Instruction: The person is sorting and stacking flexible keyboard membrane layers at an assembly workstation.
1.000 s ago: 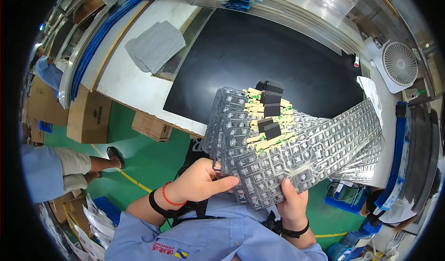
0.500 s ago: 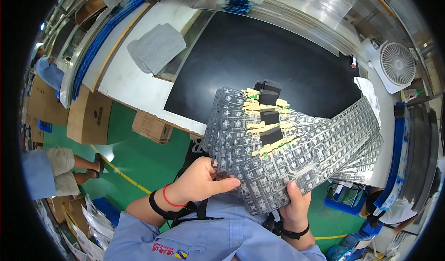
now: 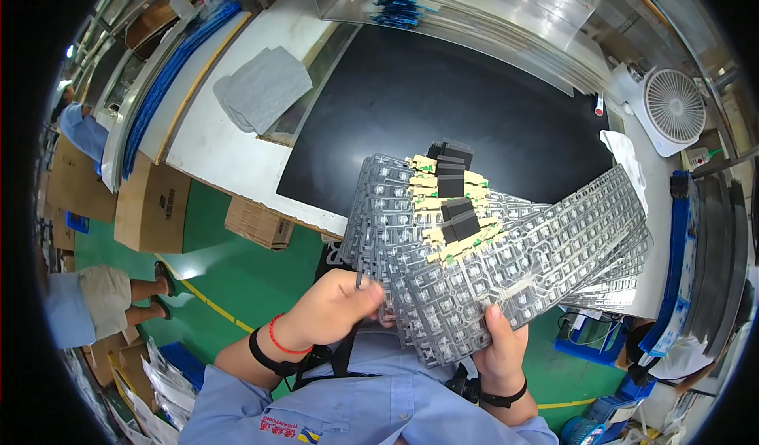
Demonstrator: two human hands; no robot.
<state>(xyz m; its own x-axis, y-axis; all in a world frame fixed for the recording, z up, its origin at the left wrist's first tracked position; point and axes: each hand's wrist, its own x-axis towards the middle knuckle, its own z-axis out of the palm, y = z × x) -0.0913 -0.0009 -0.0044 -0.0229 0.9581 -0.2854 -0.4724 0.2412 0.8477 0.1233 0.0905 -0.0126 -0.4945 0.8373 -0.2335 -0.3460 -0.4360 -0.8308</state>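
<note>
Left hand [image 3: 336,306] at the near left edges of a stack of patterned sheets [image 3: 490,275], thumb bent over the border, fingers partly hidden underneath; cannot tell whether pinching firmly or only touching. Right hand [image 3: 501,342] closed on the near edge of the same stack, thumb on top, other fingers out of sight below, presumably pressed to the underside to carry the weight. Stack held before the blue shirt [image 3: 371,405], reaching over the workbench [image 3: 237,152], spread like playing cards; left edges staggered, probably to let single sheets be reached by thumb. Yellow strips [image 3: 465,247] and black tabs [image 3: 465,225] stepped along the middle, likely exposed by that spread. Far right end above or on the bench; contact not clear. Beyond: black mat [image 3: 490,89], grey cloth [image 3: 265,89] to its left, white electric fan [image 3: 674,101] at far right, perhaps set aside to leave working room
</note>
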